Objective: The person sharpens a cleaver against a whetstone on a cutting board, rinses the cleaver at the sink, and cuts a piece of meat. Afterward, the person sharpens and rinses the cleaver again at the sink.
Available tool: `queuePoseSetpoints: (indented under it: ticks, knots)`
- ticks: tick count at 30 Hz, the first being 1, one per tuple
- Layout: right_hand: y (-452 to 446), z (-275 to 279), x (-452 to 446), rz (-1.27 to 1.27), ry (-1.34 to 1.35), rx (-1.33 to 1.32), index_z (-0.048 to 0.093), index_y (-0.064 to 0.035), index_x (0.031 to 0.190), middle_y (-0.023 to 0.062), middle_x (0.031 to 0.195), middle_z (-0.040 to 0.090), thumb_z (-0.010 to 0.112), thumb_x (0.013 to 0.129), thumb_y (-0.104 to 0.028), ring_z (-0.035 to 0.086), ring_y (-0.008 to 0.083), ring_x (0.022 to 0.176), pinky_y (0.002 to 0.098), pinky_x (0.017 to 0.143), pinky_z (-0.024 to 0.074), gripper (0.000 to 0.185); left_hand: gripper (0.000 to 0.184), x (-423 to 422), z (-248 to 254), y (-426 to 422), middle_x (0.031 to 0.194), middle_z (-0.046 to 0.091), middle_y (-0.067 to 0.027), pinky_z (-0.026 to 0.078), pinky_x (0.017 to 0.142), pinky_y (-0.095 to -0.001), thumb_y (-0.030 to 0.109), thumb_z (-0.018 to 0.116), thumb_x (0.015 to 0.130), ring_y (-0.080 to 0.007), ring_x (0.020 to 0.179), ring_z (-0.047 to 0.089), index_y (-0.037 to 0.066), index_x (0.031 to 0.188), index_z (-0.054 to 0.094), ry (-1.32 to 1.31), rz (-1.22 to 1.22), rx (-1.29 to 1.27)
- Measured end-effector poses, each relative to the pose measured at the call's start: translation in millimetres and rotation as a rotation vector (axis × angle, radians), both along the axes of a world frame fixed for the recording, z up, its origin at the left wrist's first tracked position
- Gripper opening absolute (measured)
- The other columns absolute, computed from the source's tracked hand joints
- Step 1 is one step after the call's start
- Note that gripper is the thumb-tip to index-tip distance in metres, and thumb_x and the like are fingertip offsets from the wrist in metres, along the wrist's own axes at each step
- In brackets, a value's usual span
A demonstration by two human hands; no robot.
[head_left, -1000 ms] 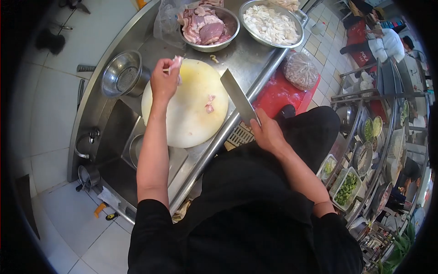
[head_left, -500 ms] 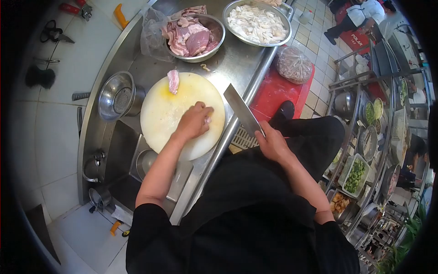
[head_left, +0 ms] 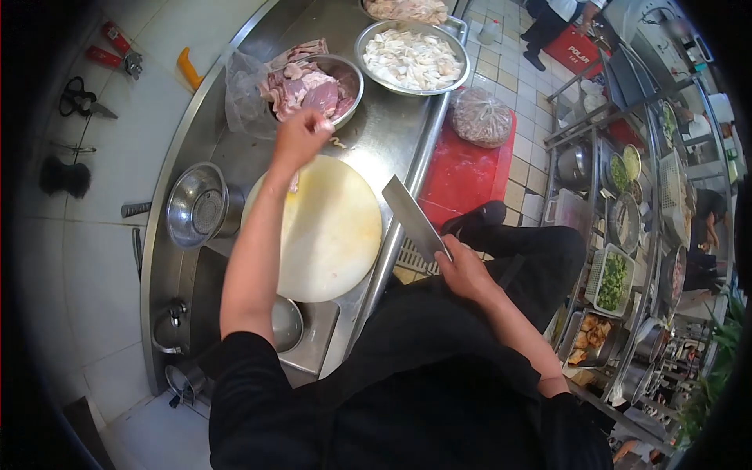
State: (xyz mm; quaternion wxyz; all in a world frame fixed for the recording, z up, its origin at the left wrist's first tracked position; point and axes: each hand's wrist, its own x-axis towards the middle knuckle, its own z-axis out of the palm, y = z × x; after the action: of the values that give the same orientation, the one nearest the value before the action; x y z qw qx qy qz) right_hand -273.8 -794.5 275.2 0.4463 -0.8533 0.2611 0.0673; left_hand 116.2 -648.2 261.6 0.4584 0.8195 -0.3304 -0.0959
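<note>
My right hand (head_left: 462, 269) grips the handle of a cleaver (head_left: 413, 215), its broad blade angled over the counter's front edge. Beyond the round cutting board (head_left: 337, 227), my left hand (head_left: 301, 139) is raised at the near rim of a steel bowl of raw meat (head_left: 319, 95). Its fingers are pinched, with a small pale spot at the tips that I cannot make out. A strip of meat (head_left: 294, 185) lies on the board, mostly hidden behind my left forearm.
A bowl of pale sliced food (head_left: 411, 59) stands at the back right. Left of the board are a steel strainer (head_left: 197, 205) and a sink with a faucet (head_left: 168, 325). A bagged mass (head_left: 481, 117) rests on a red surface (head_left: 466, 168). Shelves of food line the right.
My left hand has moved from the board up to the meat bowl. The cleaver stays in my right hand. The whole view has shifted, with the counter lower in it.
</note>
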Motion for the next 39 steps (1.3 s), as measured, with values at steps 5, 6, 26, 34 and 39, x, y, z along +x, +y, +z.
queuePoseSetpoints:
  ticks: [5, 6, 26, 34, 39]
  knots:
    - [13, 15, -15, -0.077, -0.004, -0.041, 0.057, -0.0024, 0.123, 0.0295, 0.100, 0.069, 0.060, 0.099, -0.019, 0.065, 0.0494, 0.101, 0.0518, 0.084, 0.0508, 0.029, 0.040, 67, 23, -41, 0.109, 0.075, -0.0136, 0.056, 0.086, -0.0383, 0.013, 0.077, 0.080, -0.0251, 0.097, 0.073, 0.006, 0.119, 0.070, -0.185, -0.146, 0.134]
    - [15, 18, -18, -0.101, 0.026, -0.011, 0.056, -0.0033, 0.122, 0.0298, 0.101, 0.069, 0.059, 0.100, -0.020, 0.064, 0.0502, 0.103, 0.0545, 0.086, 0.0500, 0.028, 0.049, 71, 23, -44, 0.117, 0.073, -0.0151, 0.055, 0.092, -0.0396, 0.013, 0.077, 0.081, -0.0283, 0.106, 0.072, 0.007, 0.128, 0.067, -0.212, -0.182, 0.197]
    - [-15, 21, -8, 0.396, -0.420, -0.490, 0.061, -0.0199, 0.135, 0.0092, 0.110, 0.065, 0.075, 0.084, -0.009, 0.067, 0.0322, 0.089, 0.0439, 0.076, 0.0551, 0.054, 0.019, -230, -42, 298, 0.090, 0.071, -0.0031, 0.053, 0.066, -0.0225, 0.006, 0.074, 0.093, -0.0089, 0.076, 0.065, -0.001, 0.110, 0.071, 0.377, 1.026, -0.439]
    - [5, 0, 7, 0.663, -0.505, -0.257, 0.062, -0.0166, 0.133, 0.0084, 0.110, 0.068, 0.075, 0.083, -0.008, 0.068, 0.0329, 0.089, 0.0430, 0.077, 0.0555, 0.052, 0.034, -400, -3, 349, 0.076, 0.067, -0.0021, 0.046, 0.059, -0.0218, 0.036, 0.070, 0.100, -0.0074, 0.063, 0.057, 0.003, 0.093, 0.071, 0.276, 1.550, -0.478]
    - [11, -23, 4, 0.620, -0.386, -0.081, 0.061, -0.0108, 0.131, 0.0146, 0.112, 0.068, 0.074, 0.085, -0.007, 0.069, 0.0362, 0.097, 0.0428, 0.083, 0.0559, 0.048, 0.029, -448, -14, 356, 0.085, 0.071, -0.0019, 0.052, 0.068, -0.0238, 0.034, 0.068, 0.101, -0.0080, 0.071, 0.061, 0.005, 0.106, 0.073, 0.412, 1.514, -0.528]
